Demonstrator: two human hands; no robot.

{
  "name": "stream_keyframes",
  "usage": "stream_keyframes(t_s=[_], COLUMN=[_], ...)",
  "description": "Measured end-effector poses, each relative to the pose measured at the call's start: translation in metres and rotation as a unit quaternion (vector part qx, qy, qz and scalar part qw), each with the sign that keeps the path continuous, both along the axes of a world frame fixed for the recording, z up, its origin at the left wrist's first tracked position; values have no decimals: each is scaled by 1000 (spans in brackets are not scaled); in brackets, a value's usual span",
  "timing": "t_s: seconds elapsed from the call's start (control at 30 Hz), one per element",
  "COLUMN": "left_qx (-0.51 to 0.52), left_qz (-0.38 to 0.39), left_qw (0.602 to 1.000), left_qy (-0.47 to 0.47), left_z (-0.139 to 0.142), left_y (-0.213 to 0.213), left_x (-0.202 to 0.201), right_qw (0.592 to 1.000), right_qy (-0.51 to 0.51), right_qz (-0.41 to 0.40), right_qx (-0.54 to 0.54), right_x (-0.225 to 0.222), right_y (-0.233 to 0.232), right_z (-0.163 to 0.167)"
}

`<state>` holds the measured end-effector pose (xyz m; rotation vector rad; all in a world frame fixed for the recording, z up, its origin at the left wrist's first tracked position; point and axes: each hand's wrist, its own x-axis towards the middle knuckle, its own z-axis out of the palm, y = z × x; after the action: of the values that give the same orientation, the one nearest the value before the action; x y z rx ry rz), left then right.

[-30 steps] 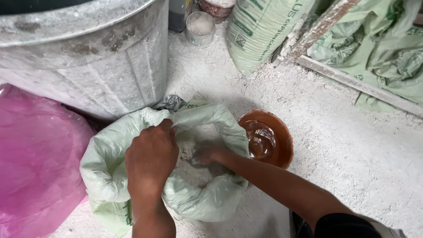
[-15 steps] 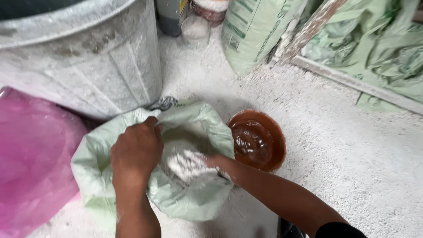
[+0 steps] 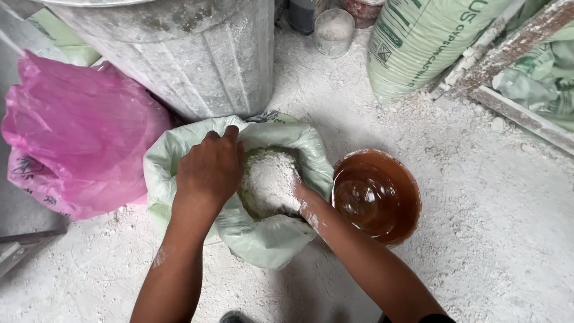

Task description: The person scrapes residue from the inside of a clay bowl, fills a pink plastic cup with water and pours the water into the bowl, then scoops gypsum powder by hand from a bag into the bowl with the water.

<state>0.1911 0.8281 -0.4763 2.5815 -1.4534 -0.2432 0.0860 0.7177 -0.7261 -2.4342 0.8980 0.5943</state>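
Two bare hands at an open pale green woven sack [image 3: 263, 239] of white powder [image 3: 272, 179].

The left hand [image 3: 209, 170] is closed over the sack's rolled rim, fingers curled on the far edge. The right hand [image 3: 302, 194] is sunk into the powder inside the mouth, dusted white; whether it is open or closed cannot be told. Just right of that hand, touching the sack, sits a round brown glossy bowl [image 3: 376, 194]. Left of the gripping hand lies a pink plastic bag [image 3: 78, 131]; beyond it stands a dusty grey metal bin [image 3: 191, 54].
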Motion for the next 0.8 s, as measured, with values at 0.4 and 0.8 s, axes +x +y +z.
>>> stream_keyframes(t_s=[0.4, 0.8], left_qx=[-60, -4], left_qz=[-27, -63], left_qw=[995, 997], left_qy=[-74, -41], left_z=[17, 11], left_y=[-25, -32], left_x=[-37, -44], right_qw=[906, 980], right_qy=[-355, -165], right_qz=[-137, -92], right_qx=[184, -59], right_x=[-98, -226], right_y=[-44, -115], right_z=[22, 55])
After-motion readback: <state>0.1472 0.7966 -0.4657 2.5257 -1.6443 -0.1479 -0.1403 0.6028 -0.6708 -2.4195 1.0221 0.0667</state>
